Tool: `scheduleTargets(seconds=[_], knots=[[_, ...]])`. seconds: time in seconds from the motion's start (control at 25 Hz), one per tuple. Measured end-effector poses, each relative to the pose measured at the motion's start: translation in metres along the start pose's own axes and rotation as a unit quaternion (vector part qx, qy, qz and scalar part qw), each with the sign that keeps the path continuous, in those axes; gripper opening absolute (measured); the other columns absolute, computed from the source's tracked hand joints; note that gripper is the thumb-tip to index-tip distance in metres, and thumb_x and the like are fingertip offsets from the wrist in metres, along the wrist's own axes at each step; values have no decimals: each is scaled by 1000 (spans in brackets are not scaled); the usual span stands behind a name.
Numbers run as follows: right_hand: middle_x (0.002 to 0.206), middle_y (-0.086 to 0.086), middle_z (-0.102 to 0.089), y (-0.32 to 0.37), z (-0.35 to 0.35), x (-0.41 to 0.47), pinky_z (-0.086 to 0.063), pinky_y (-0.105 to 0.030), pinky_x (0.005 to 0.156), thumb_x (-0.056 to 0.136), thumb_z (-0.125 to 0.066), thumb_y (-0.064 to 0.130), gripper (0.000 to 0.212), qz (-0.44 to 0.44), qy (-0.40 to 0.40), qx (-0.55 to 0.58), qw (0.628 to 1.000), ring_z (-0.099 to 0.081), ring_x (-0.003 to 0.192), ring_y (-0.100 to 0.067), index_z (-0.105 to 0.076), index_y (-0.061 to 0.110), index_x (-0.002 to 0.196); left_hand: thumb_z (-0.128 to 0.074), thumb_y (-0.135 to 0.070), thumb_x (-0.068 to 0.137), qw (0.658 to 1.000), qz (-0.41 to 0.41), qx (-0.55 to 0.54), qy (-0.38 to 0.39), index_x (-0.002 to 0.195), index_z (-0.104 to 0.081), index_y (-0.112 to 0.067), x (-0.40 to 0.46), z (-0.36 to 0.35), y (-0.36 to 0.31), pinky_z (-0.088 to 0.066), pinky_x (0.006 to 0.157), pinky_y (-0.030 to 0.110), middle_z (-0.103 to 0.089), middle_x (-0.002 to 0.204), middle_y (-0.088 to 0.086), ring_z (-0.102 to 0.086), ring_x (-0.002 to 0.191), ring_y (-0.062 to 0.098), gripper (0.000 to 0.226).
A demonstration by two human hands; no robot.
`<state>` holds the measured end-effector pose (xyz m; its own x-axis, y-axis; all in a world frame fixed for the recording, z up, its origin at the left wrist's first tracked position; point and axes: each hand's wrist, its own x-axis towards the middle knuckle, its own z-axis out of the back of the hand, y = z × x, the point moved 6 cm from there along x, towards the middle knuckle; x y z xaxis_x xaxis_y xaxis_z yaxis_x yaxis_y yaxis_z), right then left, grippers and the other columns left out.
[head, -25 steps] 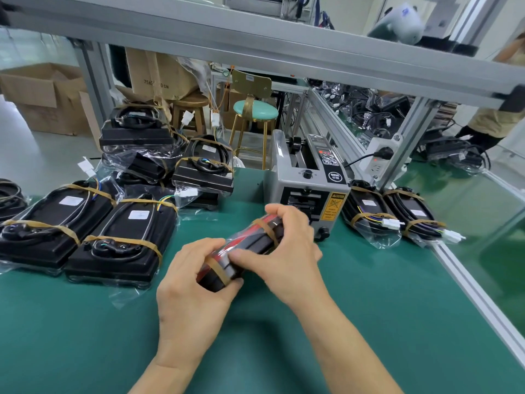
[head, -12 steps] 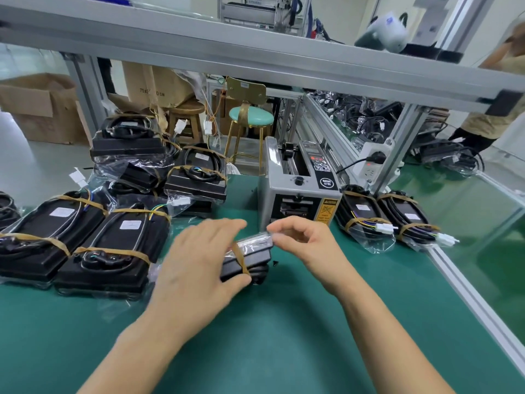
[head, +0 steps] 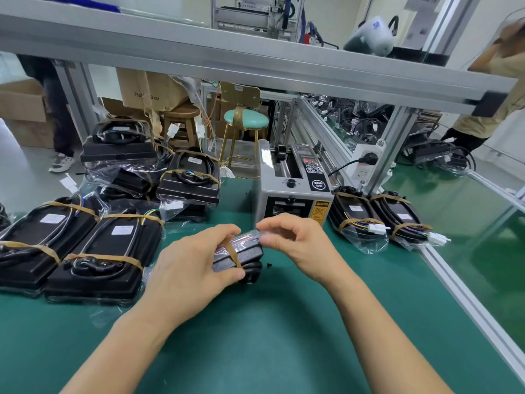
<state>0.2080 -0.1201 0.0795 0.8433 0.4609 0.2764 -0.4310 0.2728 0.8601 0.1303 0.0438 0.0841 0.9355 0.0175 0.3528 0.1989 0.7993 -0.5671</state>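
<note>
The left grip (head: 190, 265) is curled over the near end of a bagged pack (head: 247, 250), thumb below and fingers on top. The right grip (head: 306, 245) pinches the clear film at the pack's far end between thumb and fingertips, though that spot is blurred. The pack is a single small black block sealed in shiny clear plastic, with a mesh-patterned grey face toward the camera, one tan tape band (head: 231, 254) round its middle and a black cable coil tucked under it. It sits low over the green counter (head: 284, 331), just in front of one grey tape dispenser (head: 292, 194). Right of the dispenser lie two bagged black units (head: 355, 214) (head: 400, 220), each with two tan bands and a white plug. To the left lie two larger banded units (head: 48, 237) (head: 110, 251), and behind them is a loose pile (head: 187, 186) whose count I cannot tell. Beyond the counter stand two stools (head: 245, 119) (head: 181, 110).
</note>
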Motion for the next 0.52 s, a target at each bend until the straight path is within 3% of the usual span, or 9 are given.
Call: scheduleTargets(seconds=[0.08,0.2,0.28,0.36,0.44,0.52], knots=[[78,12,-66,9,1,4,-45,-11,73,88,-65,5,15,27,-1,-5,1000,-59,74,4,-70,19,85,-83,-39,65,1000,6,-5,16,118,-56,-40,1,-1,1,-42,85,28,-59,100,-29,-58,100,6,60],[71,15,-63,12,-4,14,-41,-12,70,91,-63,11,21,12,11,-37,999,-55,70,3,-65,27,78,-84,-37,64,998,-8,-36,53,122,-51,-48,-2,1,-1,-44,92,31,-60,103,-29,-58,103,4,67],[68,14,-63,-1,-15,18,-41,-19,70,86,-65,8,20,-108,31,51,992,-55,67,0,-67,24,74,-78,-42,63,994,-40,-28,98,128,-37,-60,-3,-1,-6,-44,89,29,-58,104,-26,-57,99,2,78],[71,8,-64,-22,-36,9,-38,-25,69,77,-69,9,13,-262,52,162,950,-55,73,-7,-69,22,74,-71,-47,62,984,-74,49,152,130,-27,-66,-4,-9,-11,-43,82,25,-47,104,-23,-50,93,0,84],[74,3,-63,-47,-39,-6,-38,-26,67,75,-70,17,5,-335,1,159,929,-52,75,-14,-68,21,72,-74,-46,63,978,-79,91,168,130,-33,-62,-3,-15,-13,-39,79,19,-41,102,-23,-42,92,-3,80],[65,7,-60,-61,-21,-18,-38,-19,60,82,-68,18,14,-315,-148,149,926,-50,66,-10,-66,19,68,-77,-46,63,984,-54,83,145,131,-42,-53,0,-16,-9,-38,80,18,-43,101,-24,-41,92,-4,77]])
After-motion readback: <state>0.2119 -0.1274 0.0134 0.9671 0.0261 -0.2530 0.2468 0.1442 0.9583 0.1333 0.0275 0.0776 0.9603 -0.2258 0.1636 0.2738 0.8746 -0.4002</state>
